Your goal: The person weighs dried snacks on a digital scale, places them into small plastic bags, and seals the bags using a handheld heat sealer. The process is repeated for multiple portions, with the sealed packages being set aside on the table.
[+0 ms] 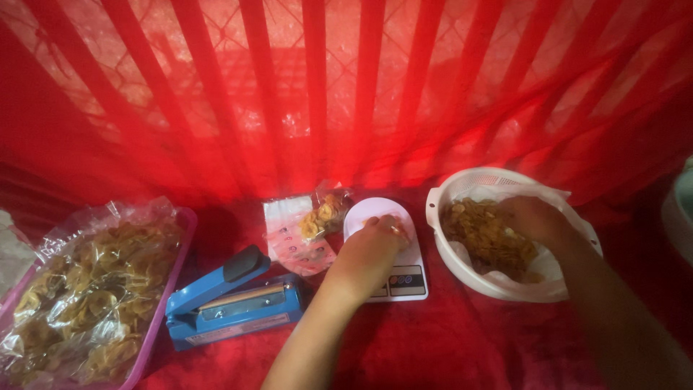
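Sealer (232, 297) left of scale (393, 269); basket (469, 180) right

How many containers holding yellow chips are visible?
3: a pink plastic tray at left, a small clear plastic bag behind the scale, a white round basket at right. Others may be hidden.

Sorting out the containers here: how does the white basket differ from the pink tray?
The white basket is round and deep; the pink tray is rectangular and shallow. The basket holds loose chips, with the right hand in them; the tray holds chips sealed in clear bags. Both sit on the red cloth.
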